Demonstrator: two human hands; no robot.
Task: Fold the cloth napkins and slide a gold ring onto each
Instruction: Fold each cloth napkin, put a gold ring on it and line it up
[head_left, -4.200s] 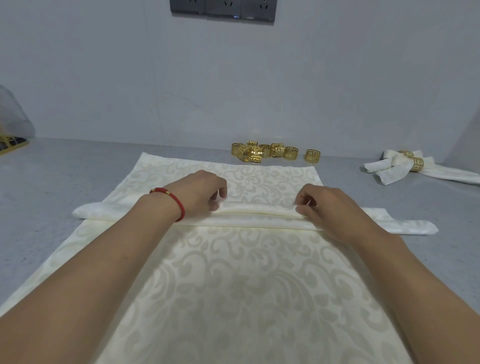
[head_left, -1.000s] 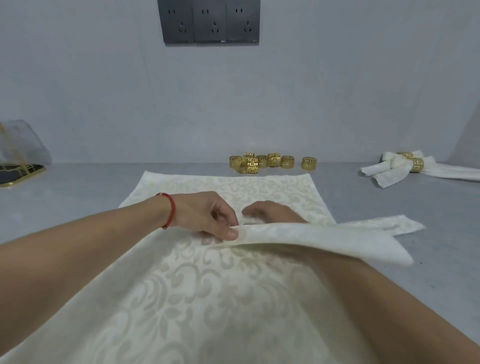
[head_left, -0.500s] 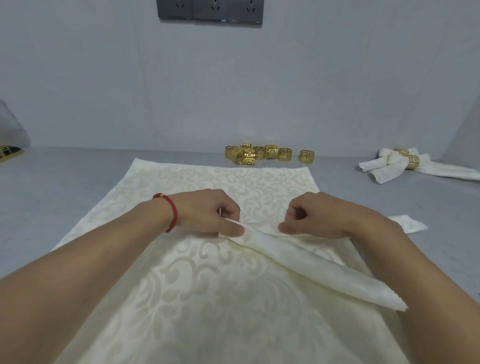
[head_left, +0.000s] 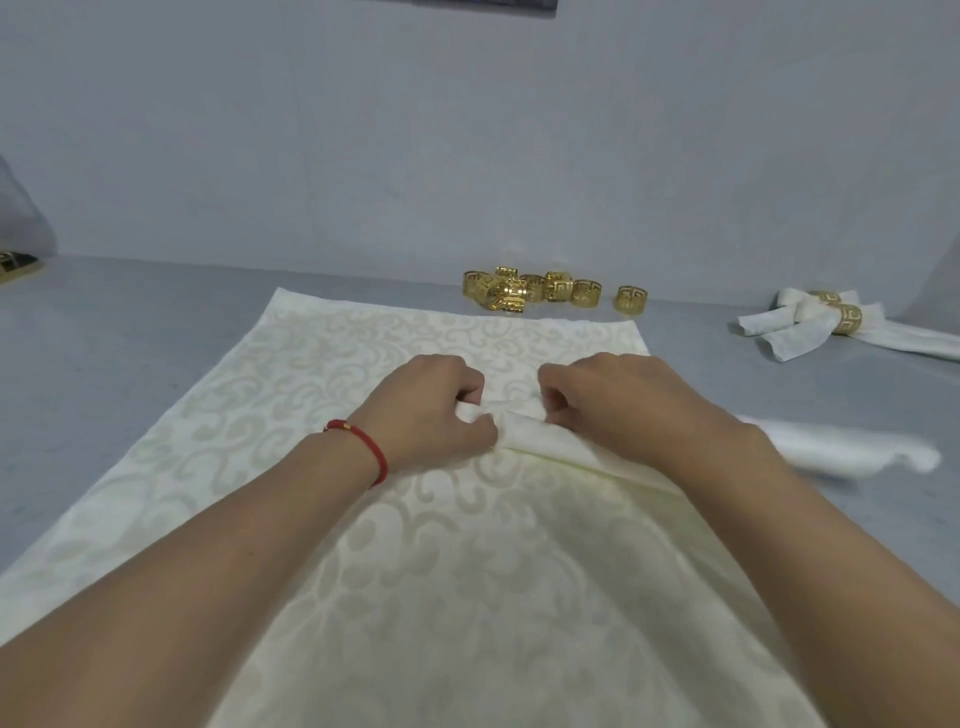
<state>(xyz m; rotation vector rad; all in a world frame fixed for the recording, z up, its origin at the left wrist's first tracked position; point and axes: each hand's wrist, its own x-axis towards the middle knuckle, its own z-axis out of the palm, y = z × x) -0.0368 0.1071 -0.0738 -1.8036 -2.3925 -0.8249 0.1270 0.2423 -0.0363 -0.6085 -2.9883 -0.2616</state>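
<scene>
Two bare forearms, no sleeves in view.
Thin red cord bracelet (head_left: 371, 451) with small gold beads circling the wrist of the left hand (head_left: 426, 410); nothing worn on the right hand (head_left: 623, 400) or wrist.

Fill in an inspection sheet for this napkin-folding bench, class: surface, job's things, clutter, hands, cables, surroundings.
Surface: grey table, with a patterned cream cloth spread flat across it.
Job's things: folded napkin lying on the cloth, its end trailing off to the right; loose gold rings clustered at the back; finished napkins with rings on, far right.
Clutter: gold-edged object at the left edge, mostly cut off.
Hands: left hand and right hand, each with a curled grip on the napkin near its middle; red bracelet on the left wrist.
Cables: nothing seen.
Surroundings: plain grey wall; dark panel at the top edge.
</scene>
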